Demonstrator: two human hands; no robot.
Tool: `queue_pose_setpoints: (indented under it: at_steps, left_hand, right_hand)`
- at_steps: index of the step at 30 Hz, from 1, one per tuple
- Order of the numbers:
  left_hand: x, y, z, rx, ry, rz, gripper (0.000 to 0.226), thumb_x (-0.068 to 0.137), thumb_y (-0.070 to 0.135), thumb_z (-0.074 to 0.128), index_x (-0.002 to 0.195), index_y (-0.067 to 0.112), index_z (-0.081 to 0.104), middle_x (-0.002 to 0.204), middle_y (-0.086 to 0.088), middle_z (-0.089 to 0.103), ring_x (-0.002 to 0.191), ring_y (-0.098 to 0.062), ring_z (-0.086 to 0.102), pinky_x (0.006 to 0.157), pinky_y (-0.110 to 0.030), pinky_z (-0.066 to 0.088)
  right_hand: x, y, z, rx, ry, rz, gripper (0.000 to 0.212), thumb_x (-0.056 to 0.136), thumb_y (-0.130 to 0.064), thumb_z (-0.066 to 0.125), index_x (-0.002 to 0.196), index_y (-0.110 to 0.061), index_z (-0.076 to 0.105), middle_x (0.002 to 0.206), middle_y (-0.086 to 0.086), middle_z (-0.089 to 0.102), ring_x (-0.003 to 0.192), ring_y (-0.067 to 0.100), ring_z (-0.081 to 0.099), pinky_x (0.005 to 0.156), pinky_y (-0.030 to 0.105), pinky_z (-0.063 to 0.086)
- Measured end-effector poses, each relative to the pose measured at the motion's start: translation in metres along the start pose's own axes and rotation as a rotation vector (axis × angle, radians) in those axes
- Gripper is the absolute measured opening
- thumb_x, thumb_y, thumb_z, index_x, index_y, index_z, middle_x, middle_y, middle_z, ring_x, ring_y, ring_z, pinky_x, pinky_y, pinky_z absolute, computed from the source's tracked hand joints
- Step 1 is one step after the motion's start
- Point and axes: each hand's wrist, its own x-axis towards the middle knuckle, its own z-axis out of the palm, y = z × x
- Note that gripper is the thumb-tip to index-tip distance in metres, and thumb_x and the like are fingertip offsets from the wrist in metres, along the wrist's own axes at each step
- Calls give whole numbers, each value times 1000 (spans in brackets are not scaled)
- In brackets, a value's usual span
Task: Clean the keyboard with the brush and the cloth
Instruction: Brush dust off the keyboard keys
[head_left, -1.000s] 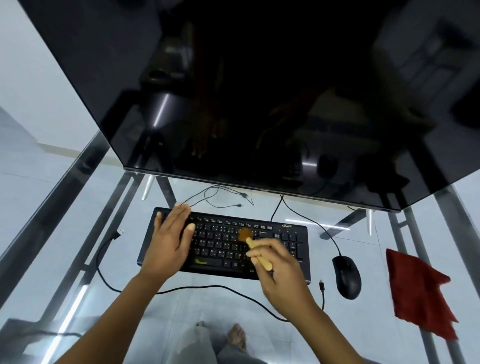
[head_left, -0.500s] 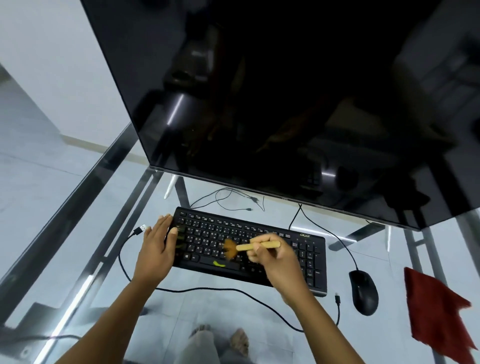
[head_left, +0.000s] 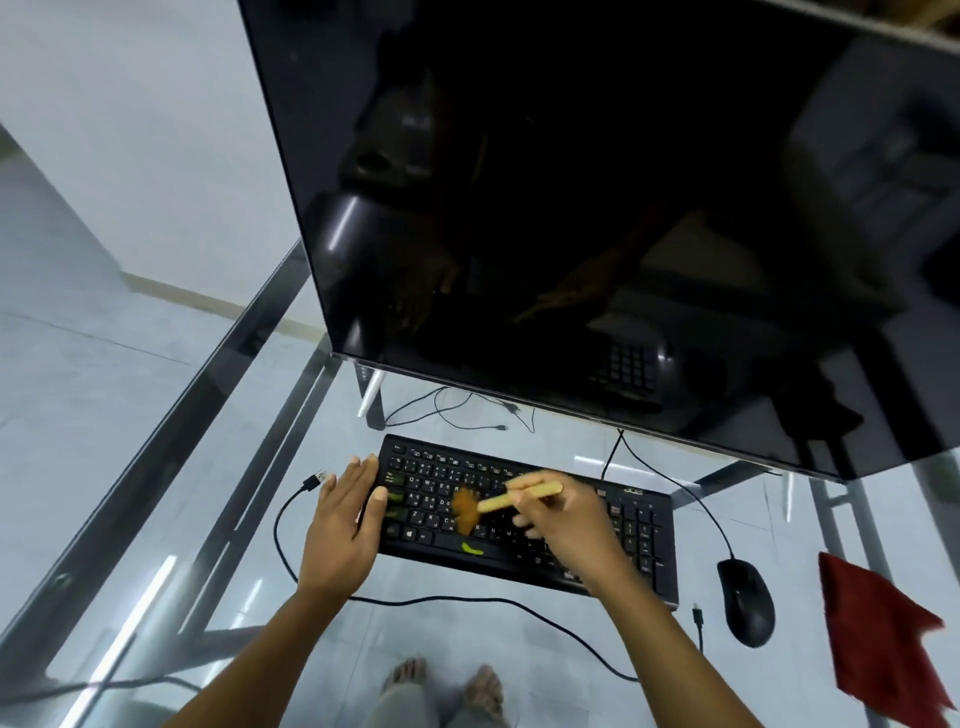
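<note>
Grip: the brush (head_left: 498, 503) is pinched by its pale wooden handle in the closed fingers of the right hand (head_left: 563, 525), bristles laid on the middle-left keys. The left hand (head_left: 345, 525) is laid flat and open, holding nothing, thumb against the left end of the keyboard (head_left: 644, 540).

Location: the keyboard is set on the glass table (head_left: 171, 519), near the foot of the dark monitor (head_left: 597, 208). The mouse (head_left: 745, 603) lies to its right; the red cloth (head_left: 878, 644) lies further right, untouched.

Handling: the brush is judged light, its bristles soft; the handle is the proper hold. The cloth is judged limp, to be taken up anywhere along an edge.

Obscured: keys under the right hand are hidden; the cloth's lower right corner is cut off; the bristles are blurred.
</note>
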Motion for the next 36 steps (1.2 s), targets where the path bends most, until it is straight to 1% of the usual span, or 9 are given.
queue_pose_setpoints:
  at_steps: [3, 7, 9, 13, 18, 22, 25, 29, 36]
  left_hand:
    - [2, -6, -1, -25, -40, 9, 58, 94, 54, 29, 142, 25, 44, 145, 16, 39, 141, 3, 23, 119, -22, 5]
    - [8, 2, 0, 2, -59, -36, 61, 93, 58, 21, 142, 29, 41, 143, 21, 33, 141, 2, 18, 115, -14, -3]
    - [9, 2, 1, -5, -64, -72, 62, 92, 58, 19, 142, 30, 42, 141, 22, 31, 142, 1, 17, 113, -12, -5]
    - [9, 4, 1, -16, -63, -81, 59, 94, 56, 21, 143, 29, 41, 140, 20, 31, 143, 0, 15, 114, -14, -6]
    - [8, 10, -5, -166, -112, -190, 45, 99, 41, 34, 144, 33, 38, 147, 18, 31, 140, -3, 11, 116, -33, 16]
    - [17, 5, -8, -224, -151, -72, 45, 101, 42, 35, 144, 32, 39, 143, 15, 46, 135, -1, 37, 109, -20, 32]
    - [22, 10, -8, -330, -115, -137, 47, 98, 42, 37, 141, 25, 46, 138, 14, 52, 128, 5, 43, 103, -7, 33]
    - [18, 5, -5, -347, -65, -150, 44, 98, 44, 41, 137, 26, 50, 132, 15, 56, 125, 2, 48, 105, -21, 40]
    - [15, 8, -6, -262, -48, -22, 38, 95, 41, 43, 133, 43, 45, 123, 42, 50, 122, 11, 46, 98, -8, 38]
  right_hand:
    - [3, -2, -1, -27, 233, -48, 9, 88, -22, 68, 90, -29, 74, 79, -12, 72, 68, 3, 65, 61, 15, 49]
    - [4, -1, 4, 10, 20, 72, 8, 89, -25, 67, 90, -32, 71, 74, -1, 72, 62, 15, 67, 59, 29, 53]
    - [6, -1, 5, -96, 151, 7, 8, 90, -27, 66, 88, -34, 69, 64, 0, 68, 49, 11, 56, 49, 26, 44]
    - [10, -7, 10, 121, 3, 96, 7, 93, -23, 61, 91, -23, 68, 81, 1, 72, 69, 10, 67, 61, 27, 51]
    - [17, -14, 19, -108, 258, -122, 9, 93, -20, 61, 90, -27, 65, 74, -4, 64, 53, 6, 52, 47, 15, 39]
    - [28, -29, 36, -119, -53, -97, 10, 94, -26, 57, 89, -31, 63, 83, -11, 73, 69, 16, 66, 64, 34, 56]
    - [33, -37, 42, -246, 119, -262, 9, 92, -24, 61, 90, -30, 67, 94, -15, 65, 71, 2, 60, 64, 15, 47]
    - [37, -46, 52, -90, -14, -157, 10, 94, -22, 59, 93, -28, 66, 86, -13, 70, 72, 2, 65, 57, 13, 45]
    - [40, -49, 66, 205, 18, 15, 11, 95, -15, 57, 99, -18, 67, 90, -3, 69, 65, -4, 63, 56, 10, 47]
